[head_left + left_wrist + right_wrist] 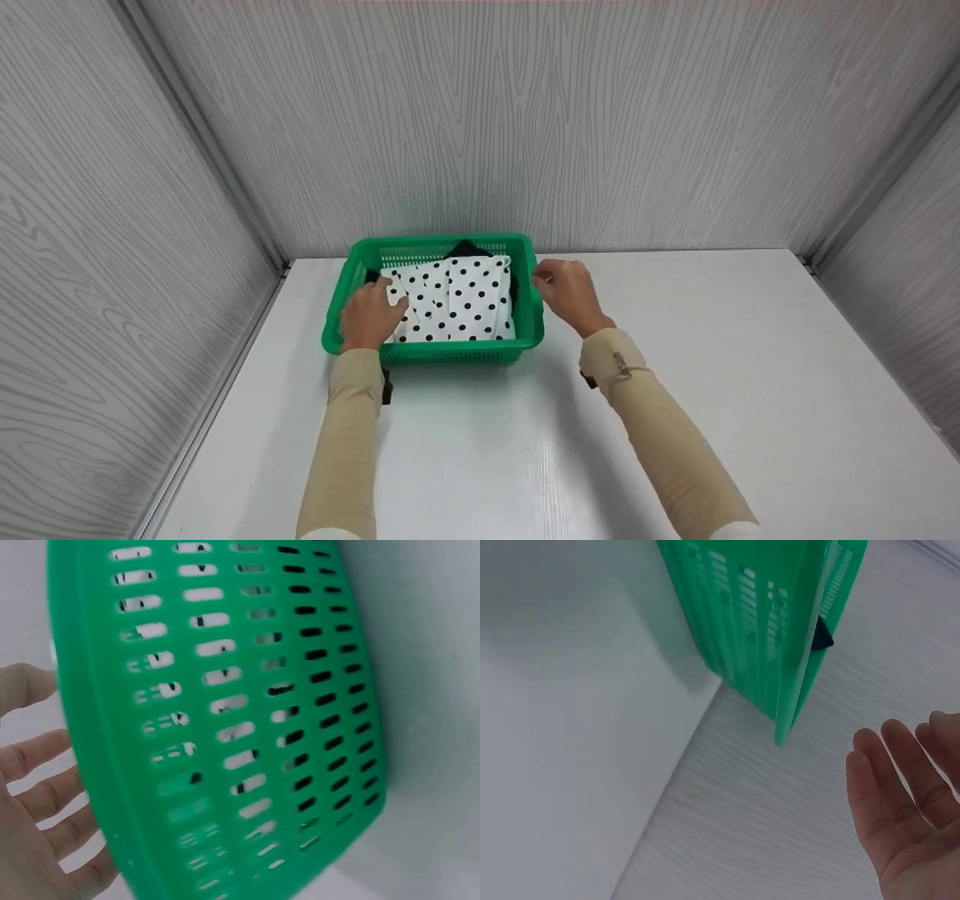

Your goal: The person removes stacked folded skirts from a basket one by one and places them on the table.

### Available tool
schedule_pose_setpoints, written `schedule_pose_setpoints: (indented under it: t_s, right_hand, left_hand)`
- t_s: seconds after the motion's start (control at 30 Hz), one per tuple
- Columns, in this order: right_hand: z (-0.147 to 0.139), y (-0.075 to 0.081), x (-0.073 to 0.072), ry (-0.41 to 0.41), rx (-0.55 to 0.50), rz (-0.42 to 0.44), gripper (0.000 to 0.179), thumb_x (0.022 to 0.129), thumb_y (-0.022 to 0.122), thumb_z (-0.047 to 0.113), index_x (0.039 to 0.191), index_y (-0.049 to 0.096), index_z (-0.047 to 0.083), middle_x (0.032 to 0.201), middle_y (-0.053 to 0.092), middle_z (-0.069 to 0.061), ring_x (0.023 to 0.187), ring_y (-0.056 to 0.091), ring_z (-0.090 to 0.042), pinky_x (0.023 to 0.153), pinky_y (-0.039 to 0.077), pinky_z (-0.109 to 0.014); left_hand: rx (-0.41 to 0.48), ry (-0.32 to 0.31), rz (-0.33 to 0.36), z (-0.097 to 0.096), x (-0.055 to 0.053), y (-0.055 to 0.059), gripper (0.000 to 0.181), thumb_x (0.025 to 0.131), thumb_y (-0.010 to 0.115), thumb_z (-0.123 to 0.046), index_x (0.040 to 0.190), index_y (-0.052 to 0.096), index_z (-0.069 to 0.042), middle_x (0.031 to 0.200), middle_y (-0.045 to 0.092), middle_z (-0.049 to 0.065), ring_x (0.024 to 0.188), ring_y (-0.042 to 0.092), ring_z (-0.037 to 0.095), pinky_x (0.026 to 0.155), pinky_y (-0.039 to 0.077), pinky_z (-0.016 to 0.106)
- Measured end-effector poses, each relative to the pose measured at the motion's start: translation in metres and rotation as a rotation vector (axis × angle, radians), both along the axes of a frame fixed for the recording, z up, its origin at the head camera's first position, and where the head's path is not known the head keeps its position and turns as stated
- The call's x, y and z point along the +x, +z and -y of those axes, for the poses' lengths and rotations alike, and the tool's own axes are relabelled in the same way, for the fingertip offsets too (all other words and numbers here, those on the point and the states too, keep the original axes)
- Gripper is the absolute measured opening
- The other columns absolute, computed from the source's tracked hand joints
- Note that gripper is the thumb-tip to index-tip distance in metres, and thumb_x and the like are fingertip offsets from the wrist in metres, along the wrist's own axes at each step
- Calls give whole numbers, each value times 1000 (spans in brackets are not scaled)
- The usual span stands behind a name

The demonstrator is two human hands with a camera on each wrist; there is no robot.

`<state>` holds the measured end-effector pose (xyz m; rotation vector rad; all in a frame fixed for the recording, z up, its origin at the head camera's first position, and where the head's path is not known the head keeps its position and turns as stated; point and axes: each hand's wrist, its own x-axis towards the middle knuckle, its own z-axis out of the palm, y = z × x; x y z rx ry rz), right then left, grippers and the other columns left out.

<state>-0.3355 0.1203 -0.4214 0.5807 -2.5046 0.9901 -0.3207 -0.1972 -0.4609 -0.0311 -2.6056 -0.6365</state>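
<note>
A green plastic basket (529,330) with slotted walls stands near the back of the white table. Inside it lies a folded white cloth with black dots (469,300), with some black fabric (466,249) showing behind it. My left hand (370,313) hovers over the basket's left side, fingers spread above the cloth's left edge. In the left wrist view its fingers (56,795) appear beyond the basket's rim. My right hand (570,292) is just outside the right rim, fingers bent a little. The right wrist view shows that palm (922,862) with nothing in it.
The white table (712,375) extends to the front and right of the basket. Grey wood-grain panels (480,135) rise behind the table and along both sides, the back one close behind the basket.
</note>
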Motion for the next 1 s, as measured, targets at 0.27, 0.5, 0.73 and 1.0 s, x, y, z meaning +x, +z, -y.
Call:
schedule_pose_setpoints:
  t_s: [0.27,0.5,0.73,1.0]
  right_hand:
    - [54,-16,0,10,-124,482,34,98,65,6,128,62,-9,126,64,-23,112,63,-32,95,53,-44]
    - [76,-27,4,-90,-181,756,66,97,69,12,152,37,-3,150,46,-23,135,47,-33,111,39,-46]
    - [81,-33,2,-173,-241,948,92,96,71,15,163,9,3,165,24,-16,148,30,-30,121,23,-43]
    - [80,-36,1,-117,-209,996,104,92,75,17,163,-1,6,168,15,-14,149,26,-28,121,20,-44]
  left_hand:
    - [134,48,321,9,4,-9,62,92,66,-29,141,53,7,129,60,30,114,60,45,92,50,59]
    - [191,49,525,11,-2,-11,85,92,62,-39,157,29,5,152,36,34,137,39,50,111,33,63]
    - [277,50,578,11,-2,-14,88,91,64,-34,158,21,6,149,39,37,132,45,49,108,39,59]
    - [378,33,570,14,-2,-14,82,90,67,-28,155,30,6,150,42,31,129,50,42,107,41,54]
